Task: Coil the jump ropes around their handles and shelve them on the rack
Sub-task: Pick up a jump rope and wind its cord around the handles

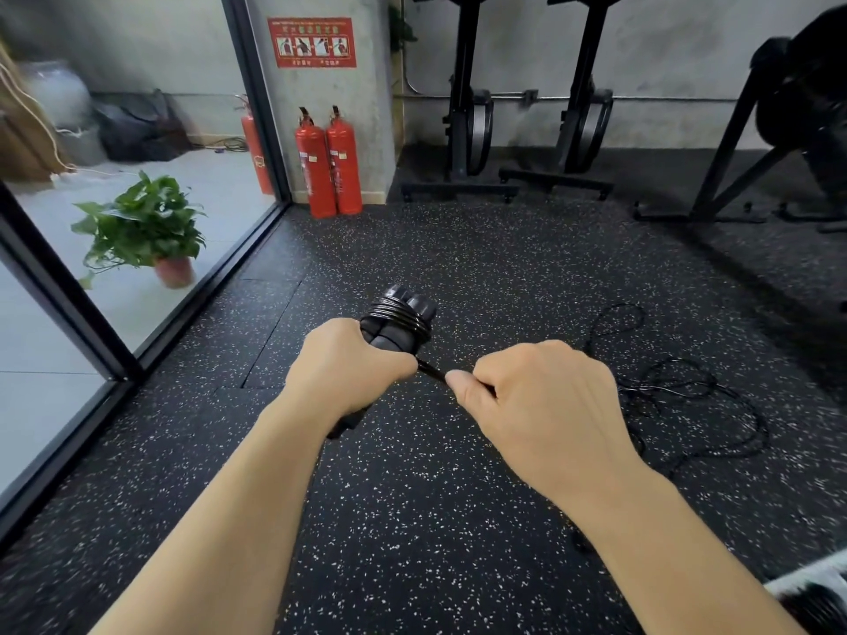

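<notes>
Coiling underway: your left hand (pixel 341 366) clamps paired black foam handles (pixel 403 320), several turns of thin black rope (pixel 401 313) wrapped. Your right hand (pixel 534 396) pinches taut rope. Loose rope (pixel 678 387) remains on speckled rubber floor (pixel 412 520). Rack unseen; shelving left.

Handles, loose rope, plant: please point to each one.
Handles (pixel 424 305): head view, upper end above the coils.
Loose rope (pixel 673 382): head view, tangle on floor.
Plant (pixel 142 222): head view, leaves.

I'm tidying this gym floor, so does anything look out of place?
Yes: thin black cord sprawls in loose tangled loops on the speckled black rubber floor, beside the right hand, while only a few turns sit around the black foam handles.
</notes>
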Demonstrator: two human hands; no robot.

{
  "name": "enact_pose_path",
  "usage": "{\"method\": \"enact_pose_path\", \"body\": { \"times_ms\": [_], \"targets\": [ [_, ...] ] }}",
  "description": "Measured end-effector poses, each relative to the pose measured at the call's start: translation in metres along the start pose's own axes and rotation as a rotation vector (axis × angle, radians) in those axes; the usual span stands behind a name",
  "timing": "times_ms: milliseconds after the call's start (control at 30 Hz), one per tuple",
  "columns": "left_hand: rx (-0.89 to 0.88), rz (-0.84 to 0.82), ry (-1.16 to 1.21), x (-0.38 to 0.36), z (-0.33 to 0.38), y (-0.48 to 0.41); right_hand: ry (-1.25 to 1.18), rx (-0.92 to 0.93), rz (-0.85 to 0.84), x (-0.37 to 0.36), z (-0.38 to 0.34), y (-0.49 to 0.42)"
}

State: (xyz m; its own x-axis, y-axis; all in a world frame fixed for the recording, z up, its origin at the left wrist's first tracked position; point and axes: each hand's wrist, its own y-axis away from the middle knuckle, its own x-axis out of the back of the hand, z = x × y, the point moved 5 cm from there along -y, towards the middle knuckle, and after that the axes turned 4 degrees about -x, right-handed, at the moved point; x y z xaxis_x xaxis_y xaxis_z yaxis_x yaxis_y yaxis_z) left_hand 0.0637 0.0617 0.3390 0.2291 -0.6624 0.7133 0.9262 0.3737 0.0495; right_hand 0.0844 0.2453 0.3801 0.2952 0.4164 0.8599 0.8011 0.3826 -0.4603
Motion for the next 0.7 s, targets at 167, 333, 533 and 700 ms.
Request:
{"method": "enact_pose_path", "body": {
  "times_ms": [167,333,533,700],
  "targets": [
    [-0.071,0.018,-0.261,-0.006,0.018,0.009,0.031,-0.016,0.100,0.014,-0.002,-0.006],
    [-0.260,-0.015,-0.554,-0.029,0.047,0.026,0.041,0.063,0.221,0.018,0.005,-0.019],
    [-0.595,-0.131,-0.741,-0.047,0.061,0.043,-0.006,0.036,-0.012,-0.002,0.034,-0.036],
    [-0.752,-0.208,-0.782,-0.062,0.065,0.052,-0.121,-0.001,-0.135,-0.015,0.045,-0.038]
  ]
}}
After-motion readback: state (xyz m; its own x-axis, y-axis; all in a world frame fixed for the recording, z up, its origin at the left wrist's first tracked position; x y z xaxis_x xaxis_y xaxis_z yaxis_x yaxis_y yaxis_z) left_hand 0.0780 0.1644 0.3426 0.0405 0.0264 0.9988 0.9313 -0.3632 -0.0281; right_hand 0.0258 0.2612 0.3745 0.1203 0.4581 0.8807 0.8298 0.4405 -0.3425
